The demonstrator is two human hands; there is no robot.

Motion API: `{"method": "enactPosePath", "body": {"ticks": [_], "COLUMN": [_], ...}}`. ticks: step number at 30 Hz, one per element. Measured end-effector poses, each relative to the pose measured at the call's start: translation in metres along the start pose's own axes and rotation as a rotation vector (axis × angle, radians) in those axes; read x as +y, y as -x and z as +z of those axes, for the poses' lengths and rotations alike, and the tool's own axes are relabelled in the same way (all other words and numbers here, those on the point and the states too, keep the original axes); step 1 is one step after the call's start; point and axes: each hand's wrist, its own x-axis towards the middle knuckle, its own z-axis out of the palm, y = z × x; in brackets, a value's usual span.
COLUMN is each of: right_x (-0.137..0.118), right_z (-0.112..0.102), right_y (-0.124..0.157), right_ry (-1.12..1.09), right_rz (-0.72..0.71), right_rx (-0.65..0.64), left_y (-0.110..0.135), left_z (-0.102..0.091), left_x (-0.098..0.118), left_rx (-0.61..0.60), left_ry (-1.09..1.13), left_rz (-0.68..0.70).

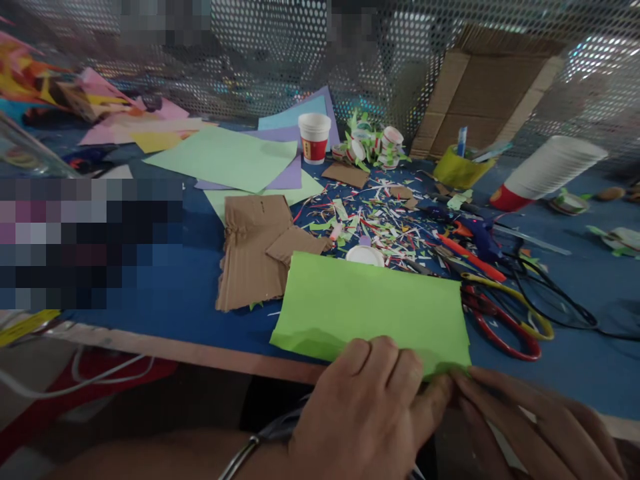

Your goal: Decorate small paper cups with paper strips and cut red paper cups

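Observation:
A sheet of bright green paper (370,307) lies at the table's near edge, its long side toward me. My left hand (365,393) rests on the near edge of this paper with curled fingers, its thumb and fingertips pressing the near right part. At the near right corner, the fingertips of my right hand (545,420) pinch the same paper, close beside my left thumb. Part of the near edge is hidden under my hands. Right of the paper lie red-handled scissors (500,330) and yellow-handled scissors (543,327).
Torn cardboard (253,247) lies left of the green paper. Many paper scraps (360,213) cover the table behind it. A paper cup (314,140), stacked cups (555,170), a yellow holder (460,170) and pale green sheets (225,157) stand or lie farther back. A black cord (560,300) runs right.

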Motion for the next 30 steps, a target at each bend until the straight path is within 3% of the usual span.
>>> {"method": "enactPosePath", "body": {"ticks": [4,8,14,24,30], "right_x": [0.002,0.010,-0.001,-0.008,-0.011], "right_z": [-0.003,-0.008,-0.005,-0.001,-0.002], "right_y": [0.006,0.005,-0.001,0.001,-0.001], "right_ry": [0.014,0.035,0.028,0.003,0.007], "right_rz": [-0.078,-0.212,-0.131,-0.030,0.000], "right_rx": [-0.041,-0.105,-0.047,-0.031,-0.025], "left_y": [0.000,0.002,0.015,0.049,0.079], "left_z": [0.000,-0.001,0.002,-0.006,-0.011], "left_x": [0.002,0.001,-0.008,-0.026,-0.037], "left_rx": [0.024,-0.043,-0.136,-0.179,-0.212], "left_ry": [0.004,-0.017,-0.044,-0.134,-0.182], "left_rz": [-0.020,-0.004,-0.025,-0.070,-0.220]}}
